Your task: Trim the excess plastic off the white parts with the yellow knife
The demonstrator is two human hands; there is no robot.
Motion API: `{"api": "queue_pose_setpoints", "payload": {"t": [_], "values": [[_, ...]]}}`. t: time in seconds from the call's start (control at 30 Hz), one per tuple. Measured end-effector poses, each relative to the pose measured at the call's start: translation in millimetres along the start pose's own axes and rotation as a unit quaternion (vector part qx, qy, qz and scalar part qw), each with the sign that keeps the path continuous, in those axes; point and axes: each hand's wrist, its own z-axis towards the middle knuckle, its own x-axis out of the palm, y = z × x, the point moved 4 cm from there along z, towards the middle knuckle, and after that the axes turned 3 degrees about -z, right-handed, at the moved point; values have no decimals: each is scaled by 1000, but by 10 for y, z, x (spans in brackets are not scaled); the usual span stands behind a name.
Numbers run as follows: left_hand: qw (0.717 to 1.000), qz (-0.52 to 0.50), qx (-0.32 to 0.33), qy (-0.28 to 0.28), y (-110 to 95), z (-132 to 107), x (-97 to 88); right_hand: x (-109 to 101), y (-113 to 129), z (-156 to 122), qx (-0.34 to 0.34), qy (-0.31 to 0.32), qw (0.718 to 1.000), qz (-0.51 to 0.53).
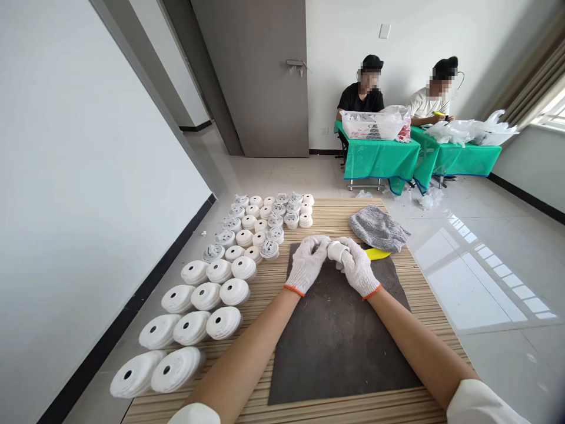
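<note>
Both my hands wear white knit gloves with orange cuffs and meet above the far part of a dark mat (335,341). A small white round plastic part (336,251) is between them. My right hand (358,265) is closed around its right side. My left hand (308,262) has its fingers bent against the part's left edge, thumb and fingertips closed on it. The underside of the part is hidden by the gloves. Just past my right hand, a yellow-handled tool (376,254) lies partly under a grey cloth (378,228).
Rows of white round housings with dark centre holes (190,327) fill the left side of the striped wooden table (348,406). Grey-faced round units (269,248) stand among the farther ones. Across the room, two people sit at green-covered tables (382,158) with a white basket (373,125) and plastic bags.
</note>
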Motion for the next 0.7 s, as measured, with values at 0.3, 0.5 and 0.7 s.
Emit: {"api": "queue_pose_setpoints", "payload": {"t": [0.3, 0.5, 0.7], "values": [[997, -28, 66, 37, -103, -80, 18, -31, -68, 16, 45, -59, 997, -11], [992, -88, 90, 30, -81, -61, 27, -26, 0, 5, 43, -33, 998, -12], [995, -80, 51, 35, -76, -54, 28, -25, 28, 7, 34, -28, 999, -10]]}}
